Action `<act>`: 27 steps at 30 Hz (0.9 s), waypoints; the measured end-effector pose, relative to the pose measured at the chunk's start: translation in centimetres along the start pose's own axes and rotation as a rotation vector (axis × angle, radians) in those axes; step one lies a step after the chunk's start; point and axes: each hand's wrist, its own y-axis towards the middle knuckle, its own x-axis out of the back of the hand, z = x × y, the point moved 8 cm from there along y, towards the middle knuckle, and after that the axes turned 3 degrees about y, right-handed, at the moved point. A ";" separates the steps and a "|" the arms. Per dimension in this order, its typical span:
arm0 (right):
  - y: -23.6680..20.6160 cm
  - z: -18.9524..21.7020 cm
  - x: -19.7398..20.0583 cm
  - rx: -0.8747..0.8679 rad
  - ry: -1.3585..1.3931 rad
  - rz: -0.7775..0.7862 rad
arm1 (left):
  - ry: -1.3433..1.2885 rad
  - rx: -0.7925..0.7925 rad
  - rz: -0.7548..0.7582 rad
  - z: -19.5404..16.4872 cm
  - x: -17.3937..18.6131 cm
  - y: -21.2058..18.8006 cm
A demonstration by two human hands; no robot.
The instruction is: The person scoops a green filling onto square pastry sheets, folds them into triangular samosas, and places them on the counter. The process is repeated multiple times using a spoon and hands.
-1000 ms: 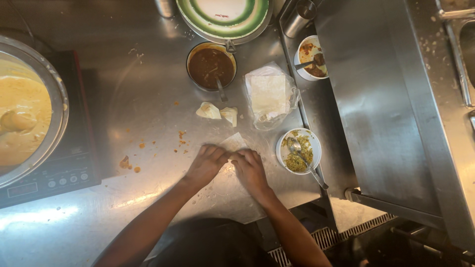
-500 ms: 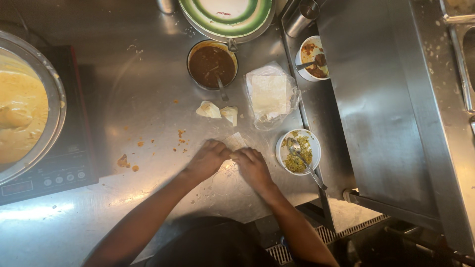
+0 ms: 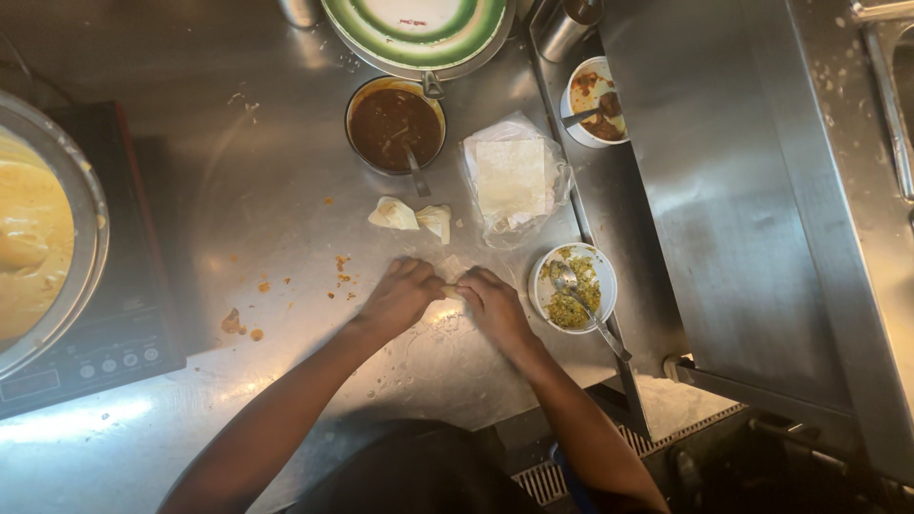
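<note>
A small pale piece of dough wrapper (image 3: 453, 276) lies on a steel counter (image 3: 238, 190), near the middle of the view, pinched between two bare hands seen from above. The left hand (image 3: 400, 297) curls over its left side and the right hand (image 3: 490, 303) over its right, fingertips of both closed on the wrapper and almost meeting; most of the wrapper is hidden under the fingers.

Just beyond the hands, two folded dumplings (image 3: 411, 216) sit side by side on the counter, touching each other. To the right of them lies a clear plastic bag of square white wrappers (image 3: 512, 179). Just right of the right hand stands a white bowl of yellow-green filling (image 3: 572, 286) with a metal spoon (image 3: 592, 316) resting in it, handle pointing toward the person.

Farther away, a round bowl of dark brown sauce (image 3: 394, 126) holds a spoon, and behind it sits a plate with a green rim (image 3: 419, 30). Another small white bowl with brown sauce (image 3: 594, 100) stands to the upper right. Orange crumbs (image 3: 341, 265) are scattered on the counter left of the hands.

At the far left, a large metal bowl of pale yellow batter (image 3: 38, 238) rests on a black induction cooker (image 3: 114, 333).
</note>
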 end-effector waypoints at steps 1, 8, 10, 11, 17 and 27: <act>0.0 0.2 0.2 0.012 -0.009 -0.014 | 0.005 -0.021 -0.033 -0.1 0.2 0.1; -0.2 -1.0 0.2 0.026 -0.240 -0.056 | -0.009 0.030 -0.087 0.4 0.5 0.3; -0.8 -0.3 0.1 0.151 -0.256 -0.159 | 0.014 0.008 -0.159 0.1 0.8 -0.1; -1.4 0.2 0.0 0.214 -0.263 -0.210 | 0.038 -0.007 -0.192 -0.2 0.8 -0.3; -4.7 -0.4 -4.4 0.048 -0.349 0.064 | 0.180 -0.016 0.093 -1.4 -2.7 -2.7; -7.7 -1.4 -5.1 -0.143 -0.479 0.111 | 0.257 0.279 0.354 -0.2 -4.0 -5.1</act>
